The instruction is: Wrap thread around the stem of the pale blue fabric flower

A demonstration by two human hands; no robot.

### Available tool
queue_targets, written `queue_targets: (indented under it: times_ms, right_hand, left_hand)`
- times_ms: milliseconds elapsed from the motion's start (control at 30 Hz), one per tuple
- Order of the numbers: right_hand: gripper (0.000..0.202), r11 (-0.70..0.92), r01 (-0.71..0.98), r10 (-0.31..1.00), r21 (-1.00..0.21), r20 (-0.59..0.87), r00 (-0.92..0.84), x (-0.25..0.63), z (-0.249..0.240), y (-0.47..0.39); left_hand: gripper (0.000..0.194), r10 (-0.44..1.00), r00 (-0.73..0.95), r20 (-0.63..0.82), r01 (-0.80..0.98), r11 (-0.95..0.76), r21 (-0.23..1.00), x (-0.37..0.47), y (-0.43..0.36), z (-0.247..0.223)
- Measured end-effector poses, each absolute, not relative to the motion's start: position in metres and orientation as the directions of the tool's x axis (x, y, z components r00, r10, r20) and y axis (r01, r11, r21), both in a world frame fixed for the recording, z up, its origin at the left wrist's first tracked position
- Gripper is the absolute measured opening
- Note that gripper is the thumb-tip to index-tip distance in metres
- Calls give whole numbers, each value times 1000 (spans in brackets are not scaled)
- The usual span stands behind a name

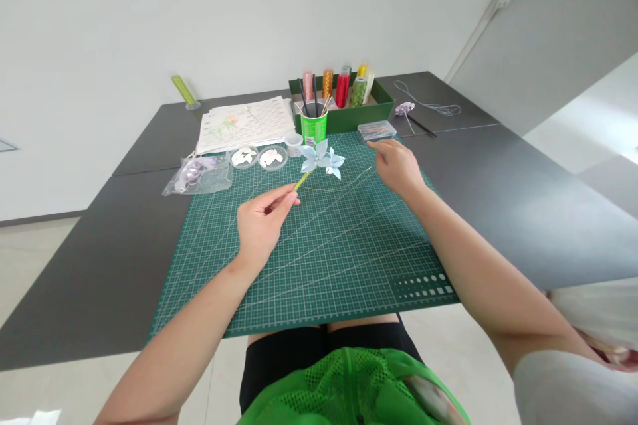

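Observation:
My left hand [263,218] pinches the yellow-green stem [302,180] of a flower with pale blue petals [316,155]. A second pale blue blossom [333,162] sits beside the first at its right. My right hand [396,165] is over the right part of the green cutting mat [319,259], near a clear flat case [377,130]. Its fingers are bent, with the index finger reaching left; a thin thread shows between the flower and this hand, but whether the fingers hold its end is unclear.
Behind the flower stand a green cup [314,127] with tools and a green box [343,121] of thread spools. Patterned sheets [244,123], two dishes of white pieces [272,158] and a plastic bag [199,174] lie left. A purple flower [405,108] is right.

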State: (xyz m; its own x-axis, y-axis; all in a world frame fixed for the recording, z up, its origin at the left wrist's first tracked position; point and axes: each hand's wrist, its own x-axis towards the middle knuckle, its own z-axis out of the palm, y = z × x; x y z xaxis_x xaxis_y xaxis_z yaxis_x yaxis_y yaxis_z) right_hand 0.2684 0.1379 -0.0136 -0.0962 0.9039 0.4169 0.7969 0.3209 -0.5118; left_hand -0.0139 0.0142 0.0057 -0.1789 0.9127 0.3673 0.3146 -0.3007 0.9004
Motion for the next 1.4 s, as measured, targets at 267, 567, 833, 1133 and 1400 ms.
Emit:
queue_targets:
  times_ms: [267, 567, 833, 1133, 1400]
  right_hand:
    - [44, 435, 105, 769, -894, 308, -560, 188, -18, 73]
    - [37, 748, 424, 655, -511, 465, -596, 185, -16, 49]
    - [37, 836, 452, 544, -311, 573, -613, 191, -13, 44]
    - [23, 893, 261, 449, -365, 737, -505, 193, 10, 35]
    - [27, 845, 201, 525, -496, 694, -493, 201, 23, 38]
  left_hand:
    - [19, 939, -128, 318, 242, -281, 929, -12, 15, 0]
    - [20, 951, -162, 262, 219, -224, 950, -11, 17, -1]
    - [24, 954, -201, 223, 262, -166, 951, -17, 21, -1]
    - [18, 968, -158, 195, 406, -116, 906, -16, 20, 0]
    - [12, 981, 98, 165, 607, -191, 772, -12, 15, 1]
